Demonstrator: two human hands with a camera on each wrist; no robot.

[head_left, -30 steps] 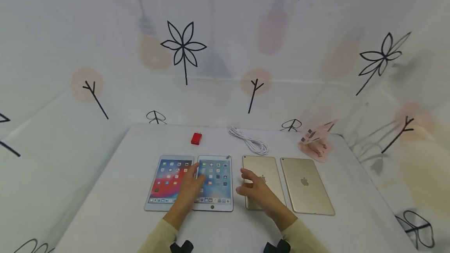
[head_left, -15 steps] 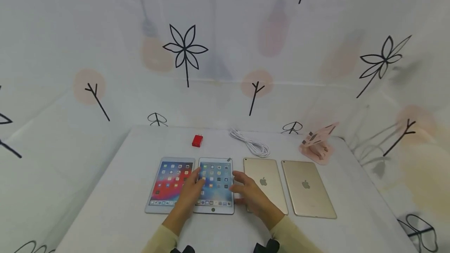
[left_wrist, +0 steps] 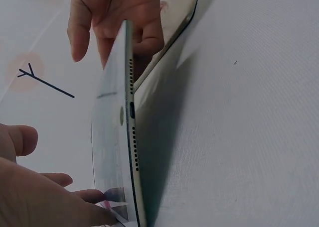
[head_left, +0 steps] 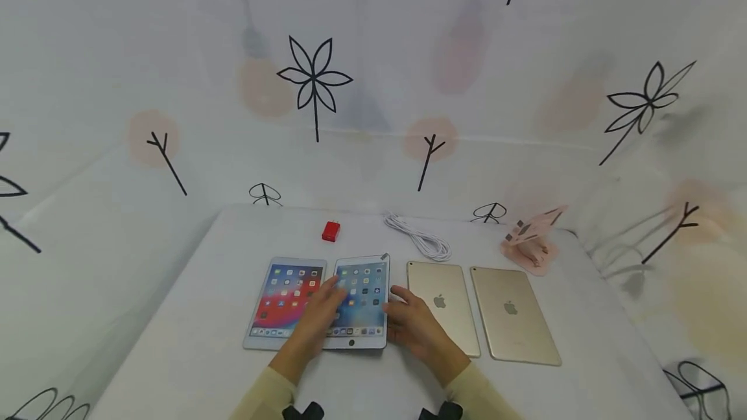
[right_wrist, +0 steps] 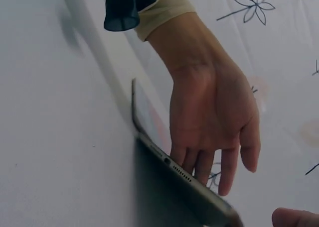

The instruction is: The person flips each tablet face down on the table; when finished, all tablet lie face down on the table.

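Observation:
A white-framed tablet (head_left: 363,300) with a lit screen lies in the middle of the table, its right side tilted up off the surface. My right hand (head_left: 417,329) holds that raised side; the left wrist view shows its fingers curled at the edge and its thumb apart from the screen. My left hand (head_left: 318,316) rests at the tablet's left edge, and in the right wrist view its fingers (right_wrist: 228,170) are almost straight. Left of it lies another lit tablet (head_left: 286,297) with a red and blue screen, partly covered by the left hand.
Two gold tablets, one (head_left: 446,297) partly behind my right hand and another (head_left: 515,316), lie face down at the right. Toward the back are a red charger plug (head_left: 331,231), a coiled white cable (head_left: 423,242) and a pink folding stand (head_left: 531,245). A patterned cloth surrounds the white table (head_left: 192,355).
My right hand has moved left from over the gold tablet to the lit tablet's right edge. That edge has risen from the table. The left hand has stayed at the left edge.

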